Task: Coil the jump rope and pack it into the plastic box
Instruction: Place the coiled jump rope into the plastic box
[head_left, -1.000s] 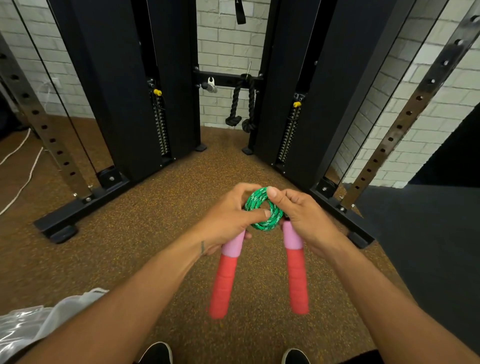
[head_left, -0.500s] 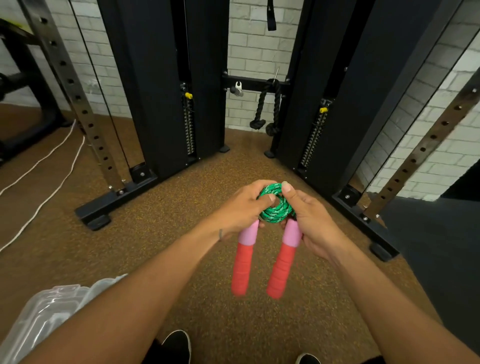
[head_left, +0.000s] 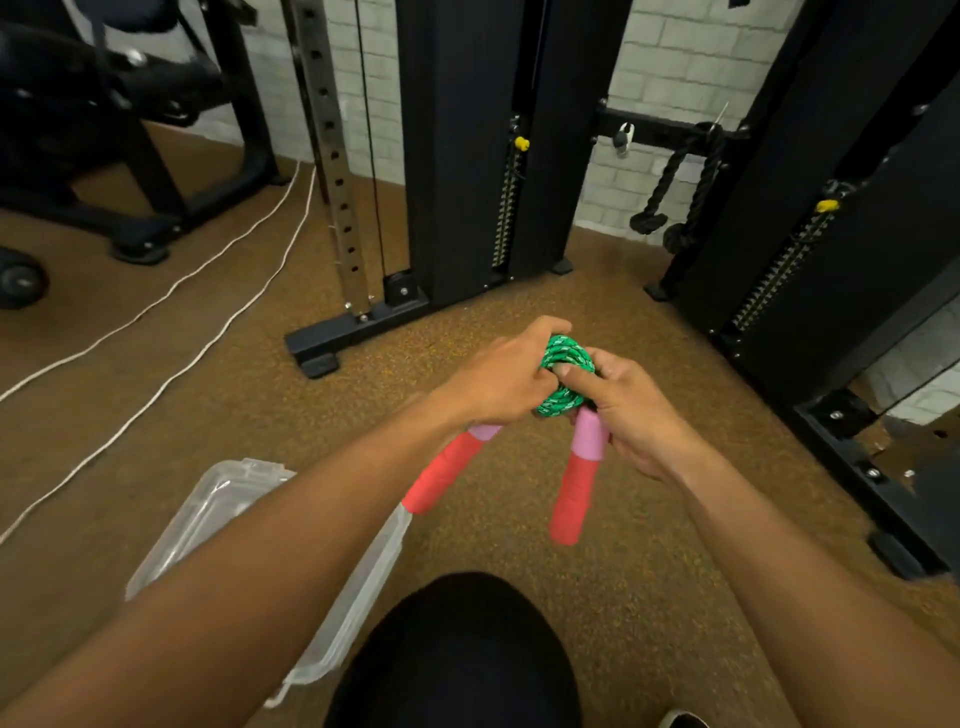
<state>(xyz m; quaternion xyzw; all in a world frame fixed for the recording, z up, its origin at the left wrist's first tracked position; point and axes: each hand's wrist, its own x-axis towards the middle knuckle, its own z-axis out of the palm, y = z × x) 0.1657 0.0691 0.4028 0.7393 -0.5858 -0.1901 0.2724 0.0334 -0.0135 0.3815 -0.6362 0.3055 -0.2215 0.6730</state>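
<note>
At centre, rope (head_left: 563, 376): green, wound into a tight coil and held up over the floor, not in the box.
Handles: two, pink at the top and red below. The left one (head_left: 447, 470) slants down and left from under the left hand. The right one (head_left: 576, 483) hangs nearly straight down. Their lower ends are apart.
Left hand (head_left: 498, 382): fingers curled over the coil's top and left side, gripping it.
Right hand (head_left: 623, 410): grips the coil from the right with its thumb pressed into the middle. The pink top of the right handle lies against its palm.
Rope to hands: the coil is squeezed between both hands, which touch across it.
Box (head_left: 218, 499): clear plastic, on the floor at lower left, partly hidden under the left forearm. The left handle's tip overlaps its right rim in view.
Knee (head_left: 457, 649): black-clad, just right of the box, below the handles.
Open floor (head_left: 649, 571): a bare brown stretch under the handles, reaching right to the rail.
Edges ahead: a black frame foot (head_left: 332, 345) lies ahead-left of the hands.
Edge right: a black base rail (head_left: 857, 467) runs down the right side.
Left floor: two white cords (head_left: 208, 322) trail across it beyond the box.
</note>
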